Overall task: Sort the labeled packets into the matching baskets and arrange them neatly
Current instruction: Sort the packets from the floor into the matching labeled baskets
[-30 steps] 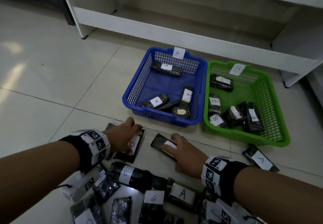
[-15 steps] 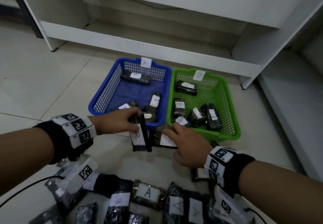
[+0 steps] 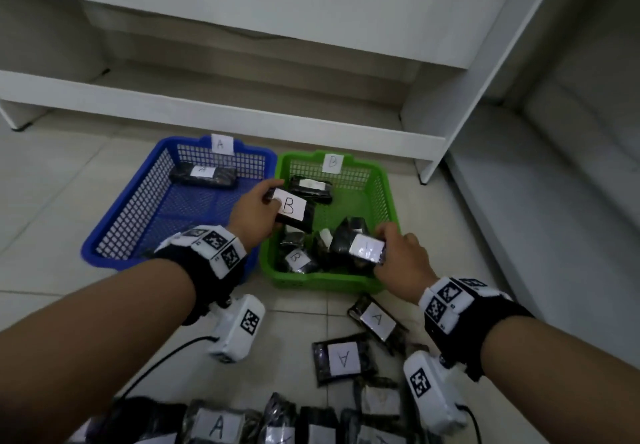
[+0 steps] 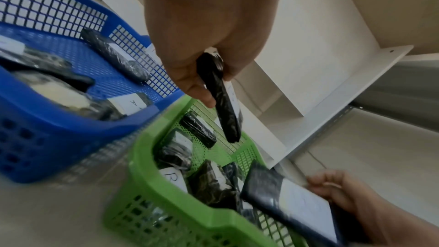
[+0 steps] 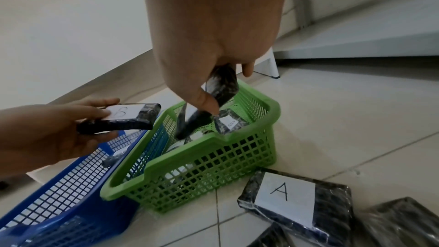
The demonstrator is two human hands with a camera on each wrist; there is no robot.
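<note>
Two baskets are found side by side on the tiled floor (image 3: 52, 201), their long walls touching: a blue basket (image 3: 114, 232) tagged A on the left and a green basket (image 3: 388, 201) tagged B on the right. Both stand in front of a white shelf unit (image 3: 242, 111).

The left hand (image 3: 252, 215) is held above the inner left edge of the green basket. A black packet labelled B (image 3: 292, 213) is gripped in it, thumb on the label and fingers curled under. In the left wrist view the same packet (image 4: 223, 97) is seen edge-on, clear of the basket floor.

The right hand (image 3: 403, 256) is held over the near right corner of the green basket. A second black packet (image 3: 363, 248) is pinched between its thumb and fingers; glare covers the label and the letter cannot be read. In the right wrist view this packet (image 5: 223, 84) hangs tilted above the packets already in the basket.

Several black packets lie loosely in the green basket, one near the front showing a B label (image 3: 296, 258) and one lying along the far wall (image 3: 311, 189). One packet labelled A (image 3: 204, 173) lies along the far wall of the blue basket; others are seen at its near end in the left wrist view.

On the floor nearer the person, unsorted packets are scattered, two marked A (image 3: 343, 359) (image 3: 375, 319) just in front of the green basket.
</note>
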